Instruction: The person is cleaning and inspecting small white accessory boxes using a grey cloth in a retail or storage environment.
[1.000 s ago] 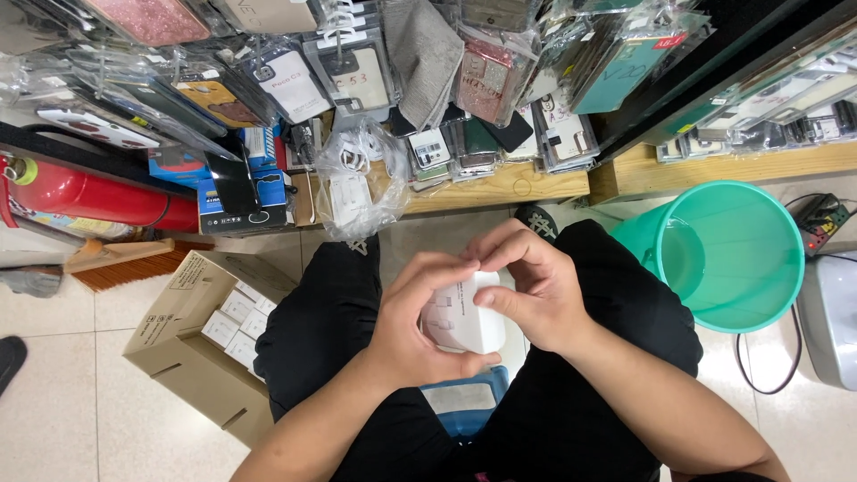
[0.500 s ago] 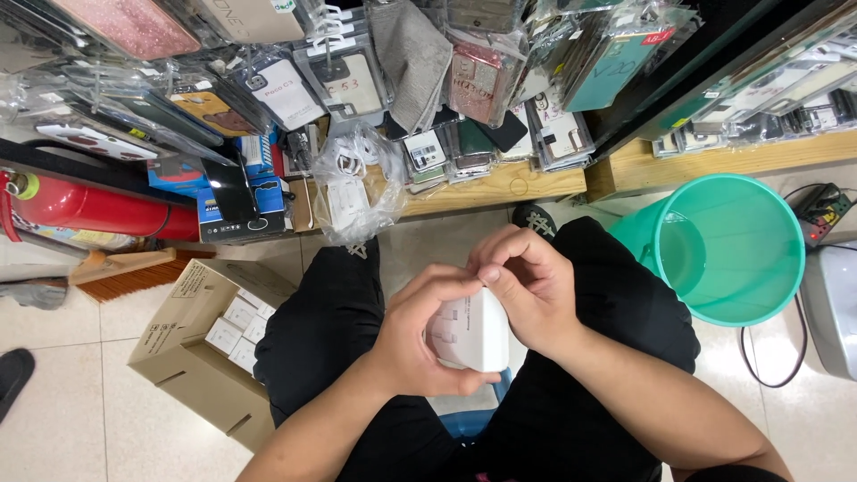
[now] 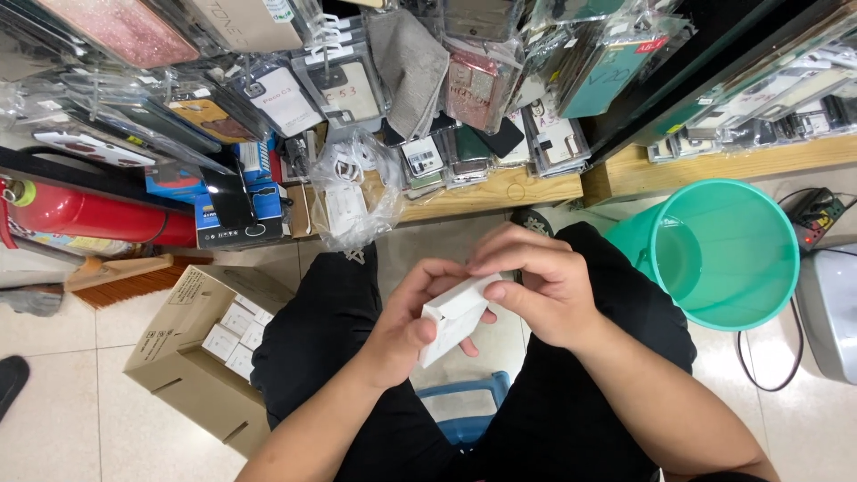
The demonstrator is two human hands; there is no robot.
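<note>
A small white box (image 3: 455,317) is held over my lap, between my knees in black trousers. My left hand (image 3: 412,323) cups it from below and from the left. My right hand (image 3: 536,284) pinches its upper right end with thumb and fingertips, where a flap looks slightly lifted. I sit on a blue stool (image 3: 469,411), mostly hidden under my legs.
An open cardboard carton (image 3: 192,357) with several small white boxes stands on the floor at my left. A turquoise bucket (image 3: 728,254) stands at my right. Ahead, a wooden shelf (image 3: 500,189) carries hanging packaged phone cases and a clear bag of white items (image 3: 353,192). A red fire extinguisher (image 3: 89,214) lies far left.
The white box has turned in my hands, and its long side now shows. My right fingers have shifted to its upper end. The view has tilted slightly.
</note>
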